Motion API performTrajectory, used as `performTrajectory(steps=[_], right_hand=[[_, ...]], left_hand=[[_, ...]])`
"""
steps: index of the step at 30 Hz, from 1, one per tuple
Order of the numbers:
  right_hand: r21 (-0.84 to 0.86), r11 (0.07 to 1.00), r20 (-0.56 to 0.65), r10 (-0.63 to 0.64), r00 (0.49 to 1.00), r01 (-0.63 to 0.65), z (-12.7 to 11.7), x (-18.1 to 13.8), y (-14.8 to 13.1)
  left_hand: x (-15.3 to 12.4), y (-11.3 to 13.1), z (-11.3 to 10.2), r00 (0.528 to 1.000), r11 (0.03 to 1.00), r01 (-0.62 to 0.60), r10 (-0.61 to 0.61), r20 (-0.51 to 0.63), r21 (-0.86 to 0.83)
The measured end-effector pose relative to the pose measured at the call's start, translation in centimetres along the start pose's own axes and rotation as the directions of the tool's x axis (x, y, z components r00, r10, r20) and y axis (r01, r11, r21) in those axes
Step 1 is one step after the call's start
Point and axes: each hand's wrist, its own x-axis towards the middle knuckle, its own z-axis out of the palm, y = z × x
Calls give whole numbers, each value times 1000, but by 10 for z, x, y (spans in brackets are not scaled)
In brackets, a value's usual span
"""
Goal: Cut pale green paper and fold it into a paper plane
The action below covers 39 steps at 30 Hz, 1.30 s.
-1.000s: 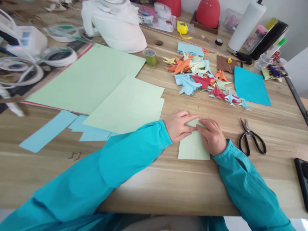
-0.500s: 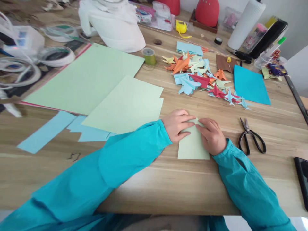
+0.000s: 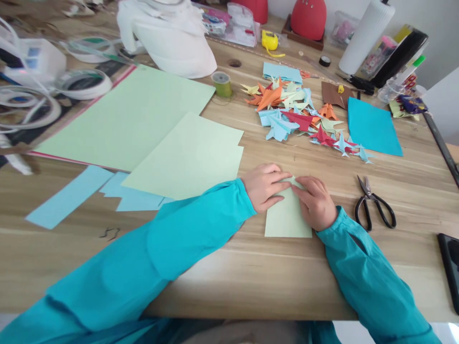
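Note:
A light green sheet of paper (image 3: 288, 217) lies on the table with its top end coming to a point between my hands. My left hand (image 3: 265, 186) rests on its upper left side, fingers stretched and slightly apart. From the right, my right hand (image 3: 313, 200) has its bent fingers closed on the sheet's upper right edge; part of that edge is hidden beneath them. The fingertips of both hands nearly meet near the point. Black-handled scissors (image 3: 373, 203) lie with open blades to the right of my right hand.
Folded paper planes (image 3: 283, 117) in several colours are heaped beyond my hands, beside a blue sheet (image 3: 375, 126). Larger green sheets (image 3: 190, 157) and light blue strips (image 3: 71, 196) lie left. A thread spool (image 3: 222, 85) stands behind; a phone (image 3: 450, 267) lies at the right edge.

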Motion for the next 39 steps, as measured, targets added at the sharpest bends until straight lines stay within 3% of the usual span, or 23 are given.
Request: performTrajectory(steps=[26, 39], right_hand=[[37, 999, 19, 34, 999, -35, 0, 1, 0], [34, 996, 52, 80, 995, -82, 0, 0, -1]], left_hand=[[-1, -2, 1, 1000, 999, -21, 21, 12, -26], [0, 0, 0, 998, 998, 33, -31, 50, -45]])
